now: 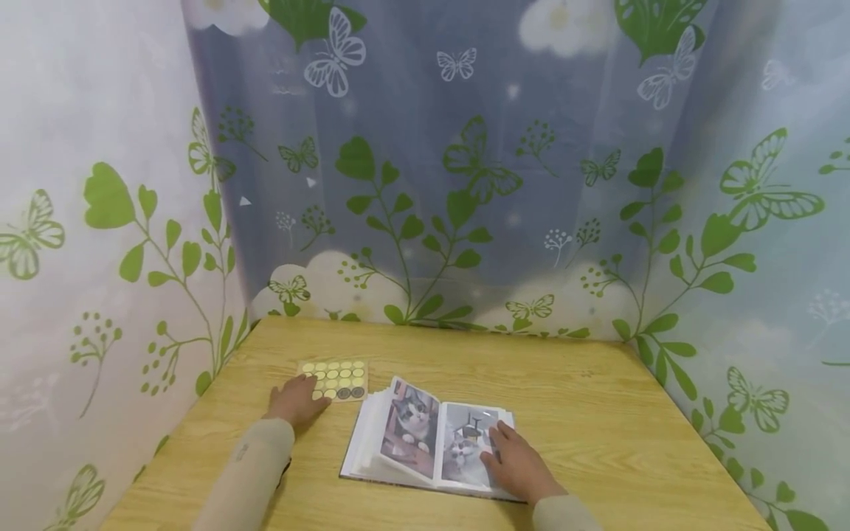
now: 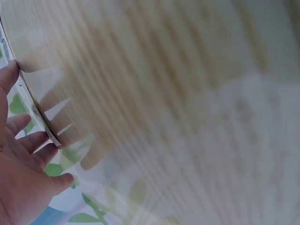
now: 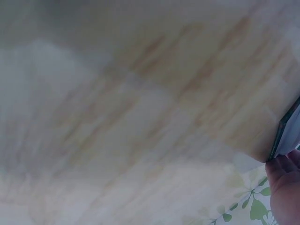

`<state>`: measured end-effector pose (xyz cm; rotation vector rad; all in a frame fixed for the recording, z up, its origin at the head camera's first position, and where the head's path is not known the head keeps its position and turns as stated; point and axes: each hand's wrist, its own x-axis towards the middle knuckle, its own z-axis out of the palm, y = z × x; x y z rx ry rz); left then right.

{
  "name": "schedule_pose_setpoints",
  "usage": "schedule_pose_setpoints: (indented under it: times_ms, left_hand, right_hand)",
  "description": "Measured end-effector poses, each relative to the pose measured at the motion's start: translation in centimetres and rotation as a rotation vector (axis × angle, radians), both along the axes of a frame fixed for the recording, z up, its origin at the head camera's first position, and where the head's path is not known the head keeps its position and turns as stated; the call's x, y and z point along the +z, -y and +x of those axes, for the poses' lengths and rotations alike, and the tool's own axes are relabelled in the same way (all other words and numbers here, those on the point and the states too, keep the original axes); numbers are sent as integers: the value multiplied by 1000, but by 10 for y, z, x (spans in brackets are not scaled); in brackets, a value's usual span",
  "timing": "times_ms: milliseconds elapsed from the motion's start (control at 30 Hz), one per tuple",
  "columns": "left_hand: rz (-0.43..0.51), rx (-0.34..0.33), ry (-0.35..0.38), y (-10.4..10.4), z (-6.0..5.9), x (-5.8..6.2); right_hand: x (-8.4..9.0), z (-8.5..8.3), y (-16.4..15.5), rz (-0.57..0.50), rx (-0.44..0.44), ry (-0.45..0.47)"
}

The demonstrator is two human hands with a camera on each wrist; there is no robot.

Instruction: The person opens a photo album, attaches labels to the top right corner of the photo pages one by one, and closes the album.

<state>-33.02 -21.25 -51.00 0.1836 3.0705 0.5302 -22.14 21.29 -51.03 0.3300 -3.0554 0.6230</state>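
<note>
An open photo album (image 1: 425, 435) with cat pictures lies on the wooden table (image 1: 584, 413). My right hand (image 1: 514, 461) rests flat on its right page, fingers straight. To the left lies a sheet of round gold stickers (image 1: 335, 379), a couple of its spots dark. My left hand (image 1: 295, 398) lies on the table with its fingertips touching the sheet's near left corner. In the left wrist view the straight fingers (image 2: 28, 140) touch the sheet's thin edge (image 2: 35, 110). The right wrist view is blurred, with a fingertip (image 3: 286, 187) beside the album's edge (image 3: 281, 136).
A sheer curtain printed with green leaves and butterflies (image 1: 465, 184) closes off the table on the back, left and right. Bare wood stretches to the right of the album and behind it.
</note>
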Motion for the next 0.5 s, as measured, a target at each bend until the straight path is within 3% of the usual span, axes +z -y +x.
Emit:
schedule_pose_setpoints:
  times_ms: [167, 500]
  left_hand:
    - [-12, 12, -99, -1, 2, 0]
    - [28, 33, -171, 1, 6, -4]
  right_hand:
    - [1, 0, 0, -2, 1, -14]
    - [-1, -1, 1, 0, -6, 11]
